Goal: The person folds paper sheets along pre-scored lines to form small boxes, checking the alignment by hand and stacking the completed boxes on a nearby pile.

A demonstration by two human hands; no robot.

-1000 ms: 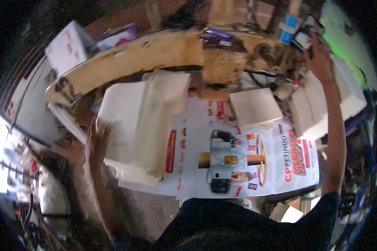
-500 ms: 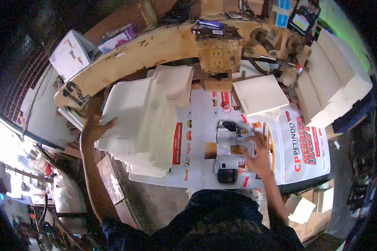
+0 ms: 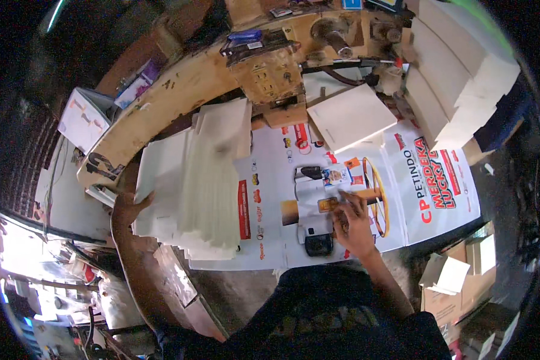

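Observation:
A fanned stack of off-white paper sheets lies on the left part of the work table. My left hand grips its left edge, the thumb on top and the other fingers mostly hidden. To the right, a large printed poster covers the table with pictures and red lettering. My right hand is low over the poster's printed picture, next to a yellow ring shape. Its fingers are bent and apart, and nothing shows between them.
A thick pad of blank sheets lies on the poster's far side. Tall white paper stacks stand at the far right. A wooden beam and a worn wooden block border the back. A cardboard box sits low at right.
The whole view has turned a little. My right hand has come lower and slightly left over the poster, its fingers more bent. My left hand stays at the sheets' left edge.

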